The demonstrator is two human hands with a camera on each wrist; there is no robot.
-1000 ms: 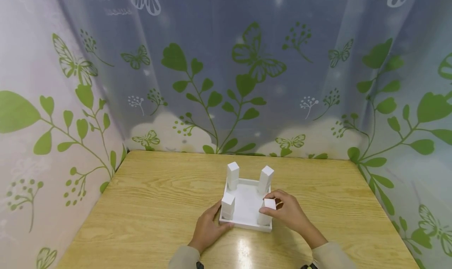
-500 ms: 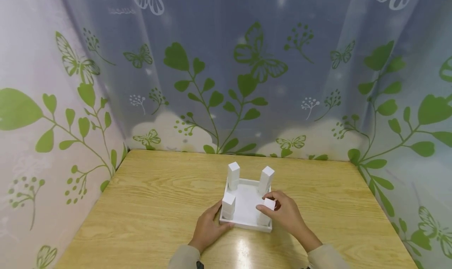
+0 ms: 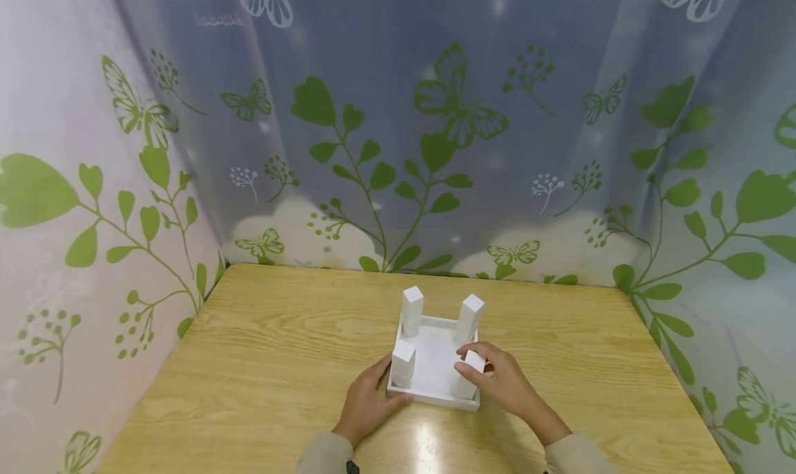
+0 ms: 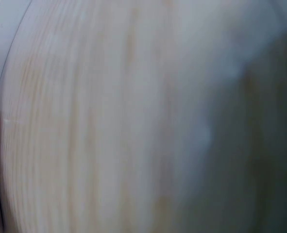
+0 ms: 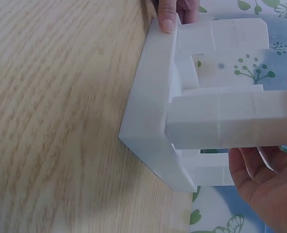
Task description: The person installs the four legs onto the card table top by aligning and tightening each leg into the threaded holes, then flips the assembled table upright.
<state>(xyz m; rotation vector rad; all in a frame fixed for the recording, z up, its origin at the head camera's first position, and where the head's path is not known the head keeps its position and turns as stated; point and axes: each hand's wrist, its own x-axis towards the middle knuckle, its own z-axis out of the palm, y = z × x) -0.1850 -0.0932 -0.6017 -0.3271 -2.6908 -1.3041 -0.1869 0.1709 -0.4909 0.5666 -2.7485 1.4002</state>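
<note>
A shallow white tray (image 3: pixel 429 396) with raised walls lies on the wooden table, and a column of stacked white blocks stands upright at each corner. My left hand (image 3: pixel 367 401) grips its near left corner, thumb along the front wall and fingers at the left side, close to the near left column (image 3: pixel 403 365). With thumb and fingers, my right hand (image 3: pixel 508 384) pinches the top white block (image 3: pixel 475 359) of the near right column. In the right wrist view that column (image 5: pixel 201 119) looks straight, with thin seams between its blocks. The left wrist view shows mostly blurred tabletop.
The far left column (image 3: pixel 412 313) and far right column (image 3: pixel 470 316) rise from the tray's back corners. A wood-grain table (image 3: pixel 280 322) spreads around the tray. Printed curtains (image 3: pixel 385 149) with green leaves and butterflies enclose the back and both sides.
My right hand's fingers have shifted slightly about the top of the near right column. The left hand, the tray and the other columns stay in place.
</note>
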